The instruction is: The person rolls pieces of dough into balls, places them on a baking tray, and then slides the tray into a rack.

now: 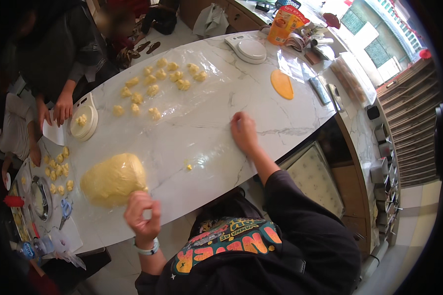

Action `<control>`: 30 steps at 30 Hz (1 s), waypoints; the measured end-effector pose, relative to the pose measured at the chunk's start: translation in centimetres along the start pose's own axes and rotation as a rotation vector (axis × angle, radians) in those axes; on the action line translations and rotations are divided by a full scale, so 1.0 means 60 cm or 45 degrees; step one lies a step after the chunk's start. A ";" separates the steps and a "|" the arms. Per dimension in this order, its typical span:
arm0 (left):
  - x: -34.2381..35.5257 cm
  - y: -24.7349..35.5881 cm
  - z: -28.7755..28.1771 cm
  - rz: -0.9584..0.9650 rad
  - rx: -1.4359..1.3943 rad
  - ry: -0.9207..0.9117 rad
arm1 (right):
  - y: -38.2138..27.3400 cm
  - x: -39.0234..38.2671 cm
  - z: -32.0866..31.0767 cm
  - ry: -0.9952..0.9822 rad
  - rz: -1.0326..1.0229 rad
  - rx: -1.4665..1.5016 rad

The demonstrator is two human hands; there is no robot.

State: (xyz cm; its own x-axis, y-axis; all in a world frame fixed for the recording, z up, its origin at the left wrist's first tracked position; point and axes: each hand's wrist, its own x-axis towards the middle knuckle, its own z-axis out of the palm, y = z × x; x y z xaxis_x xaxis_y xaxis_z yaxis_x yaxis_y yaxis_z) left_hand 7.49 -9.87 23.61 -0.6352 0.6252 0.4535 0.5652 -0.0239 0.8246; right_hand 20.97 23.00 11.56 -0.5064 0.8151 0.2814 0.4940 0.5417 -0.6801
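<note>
My left hand [142, 215] is curled in a pinch just below a large, smooth yellow dough mass [112, 178] on the marble counter [192, 191]; what it holds, if anything, is unclear. My right hand [243, 132] lies on the counter to the right, fingers curled, their undersides hidden. A small yellow bit [189, 167] lies between my hands. Beyond, irregular dough pieces [176, 76] spread over clear plastic sheeting. A white scale [87, 129] at the left carries one piece; more pieces [59, 169] sit beside blue scissors [66, 211].
Co-workers stand along the left, one person's hands [64, 105] beside that scale. A second scale [250, 49], an orange pouch [280, 27], an orange scraper [281, 84] and a clear lidded container [354, 78] stand toward the back right. Baking tins [381, 169] line the right side.
</note>
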 end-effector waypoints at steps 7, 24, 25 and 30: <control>-0.071 -0.073 0.094 0.147 0.412 -0.739 | 0.051 -0.062 -0.083 -0.075 -0.117 -0.222; -0.069 -0.099 0.119 0.108 0.551 -0.813 | 0.001 -0.008 -0.012 -0.232 -0.150 0.283; -0.068 -0.100 0.112 0.109 0.565 -0.811 | -0.014 -0.047 -0.018 -0.328 -0.189 0.334; -0.071 -0.093 0.111 0.069 0.610 -0.766 | 0.081 -0.016 -0.080 -0.077 -0.358 0.062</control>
State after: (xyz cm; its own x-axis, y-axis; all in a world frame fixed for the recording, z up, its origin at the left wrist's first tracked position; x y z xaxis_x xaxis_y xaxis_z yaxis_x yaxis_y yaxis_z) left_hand 10.56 -7.22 14.85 -0.2817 0.9527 0.1139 0.8407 0.1879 0.5078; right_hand 27.26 25.83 11.25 -0.6604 0.6199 0.4238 0.2944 0.7329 -0.6133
